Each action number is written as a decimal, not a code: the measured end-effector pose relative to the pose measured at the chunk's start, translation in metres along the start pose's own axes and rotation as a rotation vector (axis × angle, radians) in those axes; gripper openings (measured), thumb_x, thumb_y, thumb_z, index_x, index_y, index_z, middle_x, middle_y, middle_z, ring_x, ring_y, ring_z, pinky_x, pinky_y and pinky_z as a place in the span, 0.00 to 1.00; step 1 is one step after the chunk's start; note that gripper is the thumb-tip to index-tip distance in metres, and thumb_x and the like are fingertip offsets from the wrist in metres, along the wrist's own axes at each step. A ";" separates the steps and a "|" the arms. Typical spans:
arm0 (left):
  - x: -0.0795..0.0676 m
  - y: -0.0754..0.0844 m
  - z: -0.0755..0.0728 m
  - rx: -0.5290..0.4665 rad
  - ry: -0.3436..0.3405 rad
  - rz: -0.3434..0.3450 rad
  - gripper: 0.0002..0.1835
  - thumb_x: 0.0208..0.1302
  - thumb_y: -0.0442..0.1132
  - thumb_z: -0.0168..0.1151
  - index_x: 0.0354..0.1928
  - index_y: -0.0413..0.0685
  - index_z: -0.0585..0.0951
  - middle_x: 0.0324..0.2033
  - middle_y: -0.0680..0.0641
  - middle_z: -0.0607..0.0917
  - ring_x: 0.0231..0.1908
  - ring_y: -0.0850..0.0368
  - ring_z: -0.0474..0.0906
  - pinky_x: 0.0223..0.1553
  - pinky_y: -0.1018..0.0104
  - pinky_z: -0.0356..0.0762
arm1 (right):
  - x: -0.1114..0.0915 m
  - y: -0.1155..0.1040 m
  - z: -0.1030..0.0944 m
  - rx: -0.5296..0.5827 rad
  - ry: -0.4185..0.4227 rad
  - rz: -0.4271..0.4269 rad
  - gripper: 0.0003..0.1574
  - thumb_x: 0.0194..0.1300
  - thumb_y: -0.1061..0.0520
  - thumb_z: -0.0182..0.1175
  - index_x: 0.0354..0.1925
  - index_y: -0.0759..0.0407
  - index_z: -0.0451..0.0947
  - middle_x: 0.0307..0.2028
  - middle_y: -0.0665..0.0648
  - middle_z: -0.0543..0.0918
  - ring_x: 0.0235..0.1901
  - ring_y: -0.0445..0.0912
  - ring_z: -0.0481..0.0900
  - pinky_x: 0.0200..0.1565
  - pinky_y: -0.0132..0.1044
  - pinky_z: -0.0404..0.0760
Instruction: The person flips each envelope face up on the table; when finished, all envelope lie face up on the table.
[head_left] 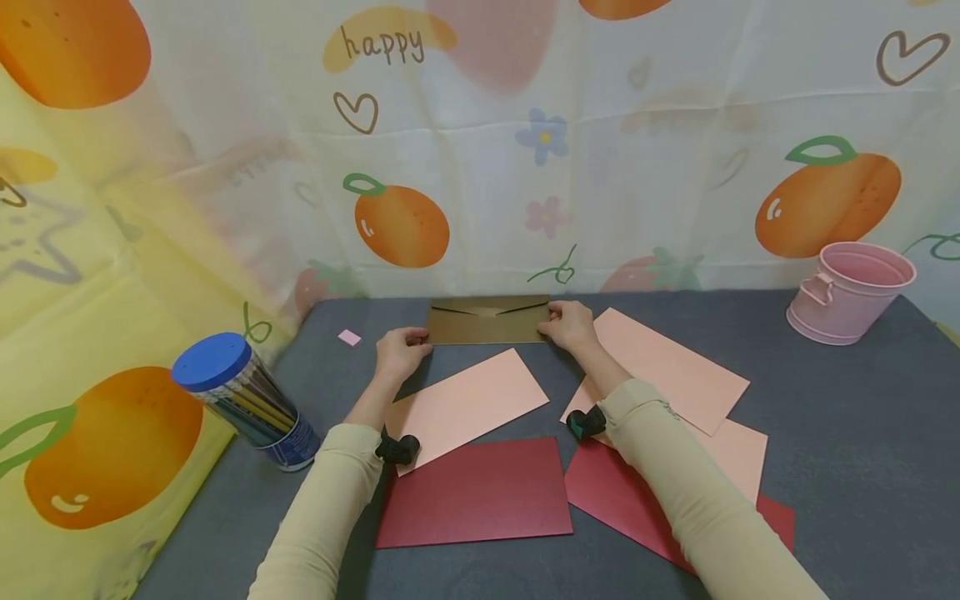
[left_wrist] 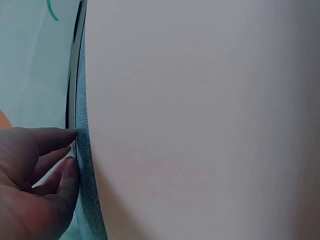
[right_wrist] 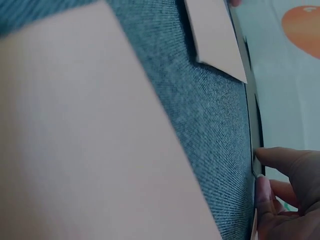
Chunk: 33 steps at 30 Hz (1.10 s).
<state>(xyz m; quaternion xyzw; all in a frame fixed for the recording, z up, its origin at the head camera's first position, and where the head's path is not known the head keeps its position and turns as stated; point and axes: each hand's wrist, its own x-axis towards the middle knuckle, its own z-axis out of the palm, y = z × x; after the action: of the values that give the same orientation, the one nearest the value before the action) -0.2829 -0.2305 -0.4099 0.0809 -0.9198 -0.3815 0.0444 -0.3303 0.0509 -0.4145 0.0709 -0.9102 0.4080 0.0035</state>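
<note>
A brown-gold envelope (head_left: 487, 332) with its flap showing lies at the back edge of the table, against the cloth. My left hand (head_left: 401, 352) pinches its left end between thumb and fingers. At the opposite end, my right hand (head_left: 572, 327) pinches the right edge; in the right wrist view the thumb and fingertips meet on the thin brown edge (right_wrist: 256, 130). A peach rectangular paper piece (head_left: 472, 408) sits tilted in front of the envelope, partly over a dark red one (head_left: 480, 500). Beneath my right forearm are two more peach pieces (head_left: 675, 367) over another dark red one (head_left: 626, 492).
A clear blue-lidded tub of pencils (head_left: 247, 404) stands at the left. On the far right is a pink bucket (head_left: 847, 296). A small pink paper scrap (head_left: 349, 337) lies at the back left. A fruit-printed cloth (head_left: 480, 167) hangs behind the dark grey table (head_left: 862, 433).
</note>
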 end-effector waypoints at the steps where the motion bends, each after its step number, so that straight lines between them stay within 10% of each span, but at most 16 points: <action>1: -0.001 0.001 -0.001 0.009 -0.010 0.006 0.19 0.64 0.34 0.65 0.56 0.37 0.80 0.52 0.37 0.82 0.55 0.42 0.75 0.58 0.51 0.71 | 0.000 0.000 0.000 -0.002 -0.006 -0.004 0.31 0.63 0.60 0.61 0.61 0.73 0.72 0.45 0.65 0.82 0.47 0.56 0.78 0.59 0.48 0.70; 20: -0.051 0.015 -0.017 0.094 -0.282 0.215 0.37 0.68 0.47 0.60 0.72 0.37 0.61 0.69 0.35 0.64 0.69 0.38 0.57 0.65 0.41 0.58 | -0.021 -0.006 -0.012 -0.094 -0.178 -0.194 0.43 0.65 0.51 0.63 0.67 0.75 0.61 0.55 0.71 0.73 0.49 0.58 0.73 0.51 0.51 0.74; 33: -0.106 0.004 -0.028 0.143 -0.444 0.379 0.44 0.65 0.52 0.64 0.74 0.38 0.56 0.71 0.36 0.59 0.71 0.38 0.53 0.65 0.39 0.56 | -0.052 -0.017 -0.012 -0.134 -0.484 -0.446 0.51 0.65 0.43 0.63 0.73 0.66 0.54 0.70 0.67 0.59 0.71 0.60 0.54 0.66 0.58 0.59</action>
<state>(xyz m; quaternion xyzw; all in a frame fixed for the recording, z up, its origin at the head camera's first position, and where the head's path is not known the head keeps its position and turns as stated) -0.1747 -0.2275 -0.3890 -0.1749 -0.9301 -0.3092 -0.0933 -0.2772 0.0552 -0.3975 0.3627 -0.8715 0.3078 -0.1190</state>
